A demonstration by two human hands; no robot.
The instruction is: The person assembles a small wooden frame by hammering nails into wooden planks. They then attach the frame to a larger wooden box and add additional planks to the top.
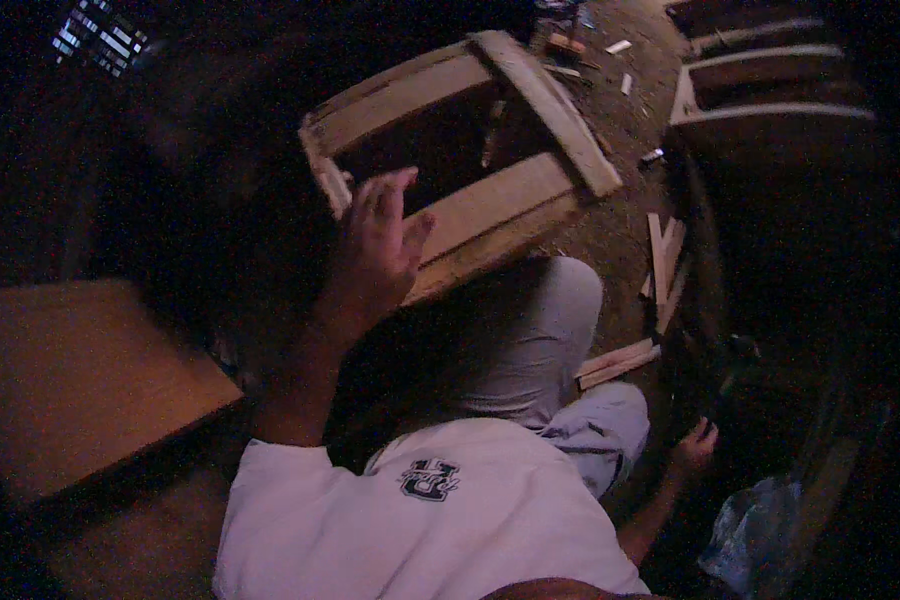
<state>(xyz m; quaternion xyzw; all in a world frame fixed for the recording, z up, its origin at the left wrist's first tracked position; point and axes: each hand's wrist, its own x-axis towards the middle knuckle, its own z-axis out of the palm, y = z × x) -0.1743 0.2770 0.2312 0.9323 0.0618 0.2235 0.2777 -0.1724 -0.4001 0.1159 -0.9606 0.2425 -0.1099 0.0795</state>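
In front of me stands a wooden frame (500, 205) of pale boards, tilted, with a dark opening in its middle. My left hand (375, 235) is at its near left corner, fingers stretched and thumb apart; whether it rests on the wood is hard to tell. Low on the right, away from the frame, is my right hand (692, 447). Its fingers look curled, and the dark around them hides what they hold, if anything.
Loose wood strips (662, 265) lie on the littered floor (625, 130) right of the frame, with more strips (618, 365) by my knee. Other wooden frames (770, 110) stand far right. A brown panel (90, 385) is at left, a clear plastic bag (755, 530) low right.
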